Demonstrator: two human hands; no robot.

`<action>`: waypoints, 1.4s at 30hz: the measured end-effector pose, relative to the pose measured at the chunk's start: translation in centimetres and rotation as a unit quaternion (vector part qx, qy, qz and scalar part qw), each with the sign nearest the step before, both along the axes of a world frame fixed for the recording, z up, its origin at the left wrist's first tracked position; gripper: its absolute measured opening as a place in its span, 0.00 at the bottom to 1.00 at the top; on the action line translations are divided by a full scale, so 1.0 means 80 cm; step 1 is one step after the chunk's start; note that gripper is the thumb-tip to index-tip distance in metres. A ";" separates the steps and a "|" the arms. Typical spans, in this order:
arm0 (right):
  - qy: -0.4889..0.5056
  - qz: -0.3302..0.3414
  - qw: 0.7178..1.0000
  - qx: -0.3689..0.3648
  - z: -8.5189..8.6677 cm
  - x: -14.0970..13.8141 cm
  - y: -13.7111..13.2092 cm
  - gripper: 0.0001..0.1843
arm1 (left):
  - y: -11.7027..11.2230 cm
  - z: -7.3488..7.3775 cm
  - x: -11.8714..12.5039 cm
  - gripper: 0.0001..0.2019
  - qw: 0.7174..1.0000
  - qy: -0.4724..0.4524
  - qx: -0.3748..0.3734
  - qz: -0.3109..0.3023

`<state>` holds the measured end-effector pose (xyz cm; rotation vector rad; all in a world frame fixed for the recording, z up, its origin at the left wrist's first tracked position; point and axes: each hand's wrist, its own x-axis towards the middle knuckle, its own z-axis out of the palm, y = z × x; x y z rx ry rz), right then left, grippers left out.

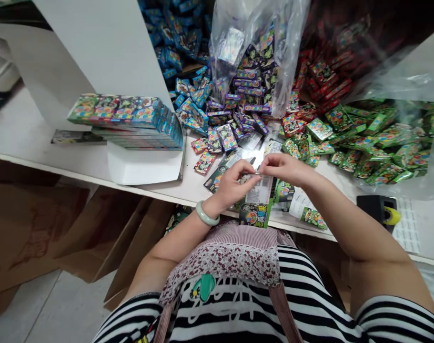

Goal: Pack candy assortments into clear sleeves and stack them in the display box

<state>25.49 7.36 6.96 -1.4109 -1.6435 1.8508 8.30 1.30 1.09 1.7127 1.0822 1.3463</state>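
Note:
A green-and-black printed carton (253, 213) with a pale label panel lies between my hands, its lower end past the table's front edge. My left hand (235, 183), with a pale bangle at its wrist, is closed in a pinch at the carton's upper edge. Thumb and fingers of my right hand (284, 167) are pinched together at that same edge, close to the left fingertips. The exact fold between the fingers is too small to make out. Beneath and left of the hands rests another dark flat carton (217, 177). Two small red packets (204, 163) lie beside it.
Behind my hands are heaps of small blue packets (193, 112), purple packets (250, 83), red packets (322, 78) and green packets (384, 143), some in clear bags (291, 52). Filled display boxes (131, 114) are stacked at left. A tape dispenser (376, 209) stands at right.

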 end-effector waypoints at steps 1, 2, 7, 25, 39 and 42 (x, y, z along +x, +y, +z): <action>0.040 -0.016 0.997 -0.057 -0.006 -0.002 -0.001 0.04 | -0.002 0.003 -0.001 0.08 1.000 0.008 0.002 -0.004; 0.076 -0.030 0.991 -0.110 -0.012 -0.004 -0.002 0.05 | -0.003 0.006 -0.002 0.08 1.000 0.020 -0.001 -0.011; 0.107 -0.039 0.986 -0.120 -0.032 0.024 0.010 0.06 | -0.002 0.017 -0.028 0.10 0.996 0.049 -0.057 -0.039; -0.289 0.048 0.829 0.476 -0.109 0.127 0.028 0.14 | -0.039 -0.062 -0.094 0.25 0.966 0.096 -0.118 0.210; -0.237 0.113 0.860 0.437 -0.114 0.124 0.037 0.17 | 0.017 -0.043 -0.042 0.43 0.891 0.423 -0.057 -0.155; -0.219 0.064 0.869 0.438 -0.099 0.128 0.043 0.18 | 0.017 -0.037 -0.048 0.40 0.902 0.410 -0.018 -0.136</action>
